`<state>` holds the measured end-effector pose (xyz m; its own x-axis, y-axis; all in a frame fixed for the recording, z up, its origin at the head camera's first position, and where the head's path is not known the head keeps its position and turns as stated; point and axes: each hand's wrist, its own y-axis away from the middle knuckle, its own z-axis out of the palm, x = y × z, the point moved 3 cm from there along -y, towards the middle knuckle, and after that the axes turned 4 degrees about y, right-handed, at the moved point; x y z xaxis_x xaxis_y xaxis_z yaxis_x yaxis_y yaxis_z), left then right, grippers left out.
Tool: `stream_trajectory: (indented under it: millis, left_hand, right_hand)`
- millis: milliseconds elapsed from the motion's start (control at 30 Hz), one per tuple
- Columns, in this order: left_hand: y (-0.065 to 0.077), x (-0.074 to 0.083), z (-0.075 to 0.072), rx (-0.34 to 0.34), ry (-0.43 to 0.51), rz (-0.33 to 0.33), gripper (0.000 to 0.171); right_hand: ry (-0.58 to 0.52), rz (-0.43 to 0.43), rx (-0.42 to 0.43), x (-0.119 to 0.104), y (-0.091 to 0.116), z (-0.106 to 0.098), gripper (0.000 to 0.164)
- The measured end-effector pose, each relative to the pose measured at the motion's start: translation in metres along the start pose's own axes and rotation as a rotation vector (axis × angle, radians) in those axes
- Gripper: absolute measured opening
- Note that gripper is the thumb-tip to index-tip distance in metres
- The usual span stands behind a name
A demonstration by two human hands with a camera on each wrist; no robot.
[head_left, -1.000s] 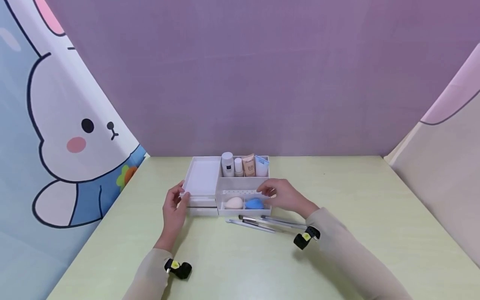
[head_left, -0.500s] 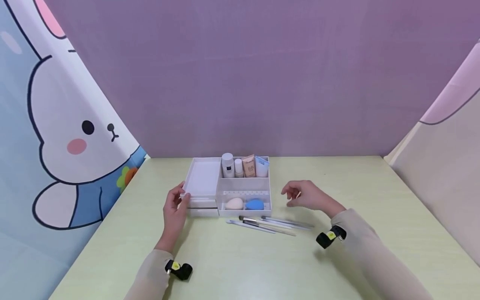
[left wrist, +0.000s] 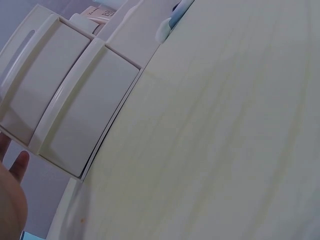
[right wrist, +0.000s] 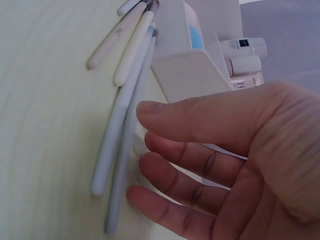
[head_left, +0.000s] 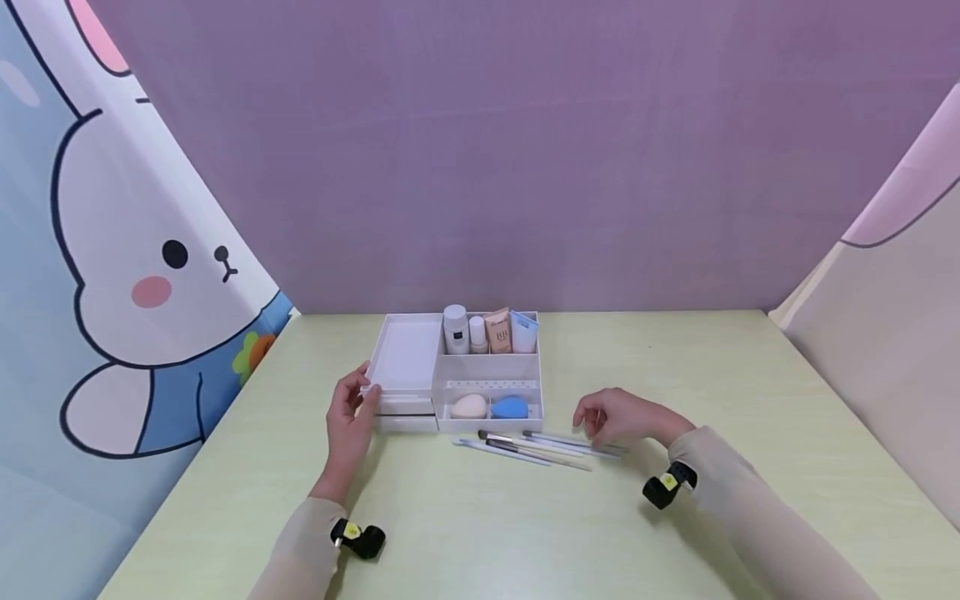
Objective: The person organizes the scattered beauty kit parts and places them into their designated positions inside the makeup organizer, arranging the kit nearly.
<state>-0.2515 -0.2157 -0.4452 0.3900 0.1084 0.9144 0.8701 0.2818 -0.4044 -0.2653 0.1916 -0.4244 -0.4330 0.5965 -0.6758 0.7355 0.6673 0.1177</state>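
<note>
A white cosmetics organizer (head_left: 405,354) stands on the table, its two drawers (left wrist: 95,107) pushed in. At its left front corner rests my left hand (head_left: 349,421), fingertips against the side. Several makeup brushes (head_left: 517,451) lie loosely bunched in front of the organizer. My right hand (head_left: 626,415) hovers beside their handle ends, thumb and fingers apart and holding nothing. In the right wrist view, the thumb and fingertips are close to a grey brush handle (right wrist: 120,185). A pale makeup sponge (head_left: 470,407) and a blue makeup sponge (head_left: 510,407) sit in the organizer's front compartments.
The organizer's back compartment holds a white bottle (head_left: 455,333), a smaller white-capped bottle (head_left: 477,335), a peach BB tube (head_left: 498,332) and a light blue tube (head_left: 524,335). Behind the table (head_left: 480,533) hangs a purple backdrop (head_left: 495,167).
My right hand has moved from over the organizer's front compartments out to the right, then down toward the brush handles. My left hand has stayed at the organizer's corner.
</note>
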Motion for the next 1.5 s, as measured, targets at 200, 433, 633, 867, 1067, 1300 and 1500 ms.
stream_trajectory:
  millis: [200, 433, 633, 867, 1067, 1300, 1500]
  left_hand:
    - [-0.001, -0.001, 0.001, -0.003, -0.002, -0.015, 0.016]
    - [0.000, -0.002, 0.001, -0.004, 0.014, 0.002, 0.016]
    - [0.002, -0.004, 0.000, -0.011, 0.018, 0.016, 0.020]
    - [0.003, 0.001, 0.001, -0.009, 0.017, 0.014, 0.018]
    - [0.005, 0.020, 0.004, -0.012, 0.002, 0.000, 0.017]
    - [-0.001, -0.003, 0.000, 0.001, -0.002, 0.001, 0.017]
    - [0.000, -0.003, 0.000, -0.007, -0.008, 0.024, 0.017]
  right_hand:
    - [-0.027, -0.010, -0.021, 0.005, 0.001, 0.003, 0.031]
    - [-0.039, -0.008, -0.045, 0.005, 0.001, 0.005, 0.030]
    - [-0.033, 0.006, -0.052, 0.006, -0.001, 0.004, 0.030]
    - [-0.029, 0.023, -0.055, 0.007, -0.002, 0.005, 0.031]
    - [0.003, 0.014, -0.049, 0.010, -0.004, 0.008, 0.036]
    - [0.034, 0.004, -0.064, 0.009, -0.005, 0.008, 0.038]
    - [0.077, -0.036, -0.067, 0.003, -0.004, 0.009, 0.038]
